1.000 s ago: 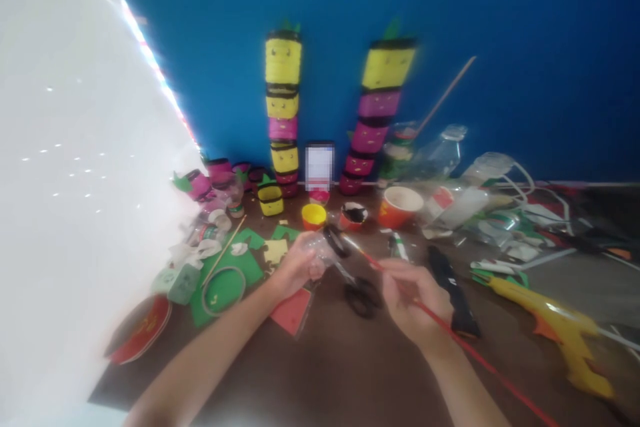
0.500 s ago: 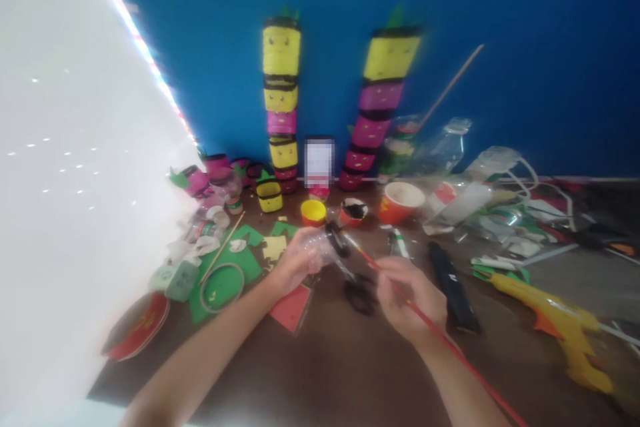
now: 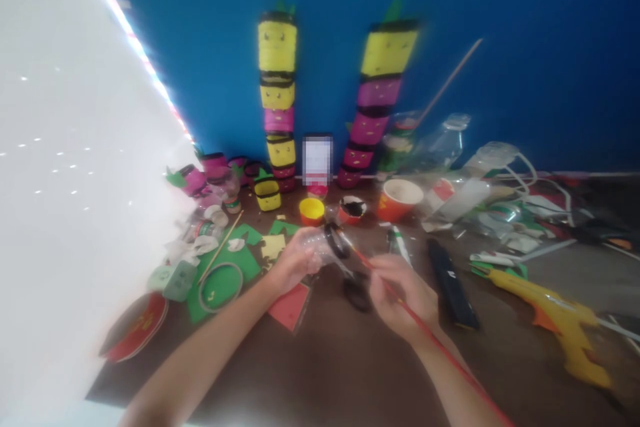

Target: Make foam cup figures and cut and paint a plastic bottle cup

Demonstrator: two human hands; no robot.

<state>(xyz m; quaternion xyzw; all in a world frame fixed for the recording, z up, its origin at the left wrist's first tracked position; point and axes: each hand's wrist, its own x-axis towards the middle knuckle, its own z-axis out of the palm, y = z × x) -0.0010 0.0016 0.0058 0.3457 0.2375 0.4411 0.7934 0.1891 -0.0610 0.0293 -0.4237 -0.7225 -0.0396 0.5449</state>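
My left hand [image 3: 299, 260] is closed round a clear plastic bottle piece [image 3: 316, 240], whose rim on the right carries a black band [image 3: 335, 241]. In my right hand [image 3: 403, 293] is a long red paintbrush [image 3: 425, 328], its tip at the black-banded rim; blur hides whether it touches. Just below lies a pair of scissors [image 3: 357, 293] with dark handles, partly covered by the bottle piece. Beyond my hands stand a yellow paint cup [image 3: 312, 211] and a cup with black paint [image 3: 353, 209].
Green paper [image 3: 235, 267] and a roll of tape [image 3: 200, 295] lie left. To the right are a black case [image 3: 453, 283], a yellow glue gun [image 3: 555, 313] and clear plastic bottles [image 3: 453, 140]. Two painted stacks [image 3: 278, 47] rise against the blue wall [image 3: 330, 27].
My right hand and the paintbrush have shifted slightly left, toward the bottle piece. My left hand keeps its hold. The whole view has drifted a little.
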